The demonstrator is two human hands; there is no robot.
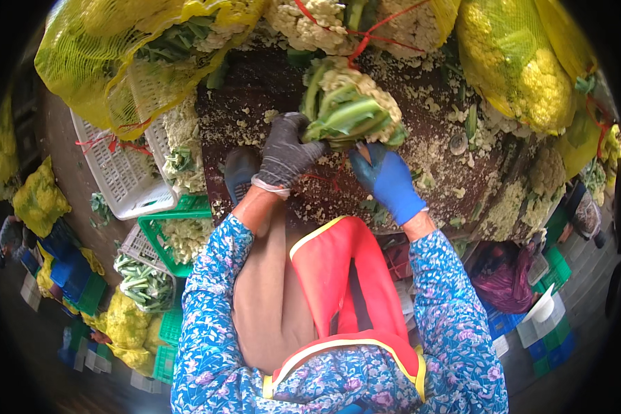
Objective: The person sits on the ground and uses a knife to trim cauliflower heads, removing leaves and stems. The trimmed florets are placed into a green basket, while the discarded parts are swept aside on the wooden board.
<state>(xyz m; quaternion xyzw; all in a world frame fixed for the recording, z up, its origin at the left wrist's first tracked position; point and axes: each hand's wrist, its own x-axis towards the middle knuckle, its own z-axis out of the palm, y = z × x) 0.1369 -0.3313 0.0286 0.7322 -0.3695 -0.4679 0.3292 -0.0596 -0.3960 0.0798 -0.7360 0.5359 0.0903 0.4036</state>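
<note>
A cauliflower head (352,106) wrapped in green leaves is held up over the dark red work surface (253,83), which is littered with florets and crumbs. My left hand (290,152), in a dark grey glove, grips its lower left side. The blue-gloved right hand (383,173) has its fingertips at the lower right of the same head, against the leaf bases. A small brownish patch shows at those fingertips; whether it is bare skin or an object is unclear. Red string (336,178) lies on the surface between my wrists.
Yellow mesh bags of cauliflower (517,67) stand at the far right, and another mesh bag (98,62) hangs over a white plastic crate (129,176) at left. Red-tied cauliflowers (315,26) lie at the back. A green crate (147,227) holds pale scraps. My shoe (242,168) rests near my left wrist.
</note>
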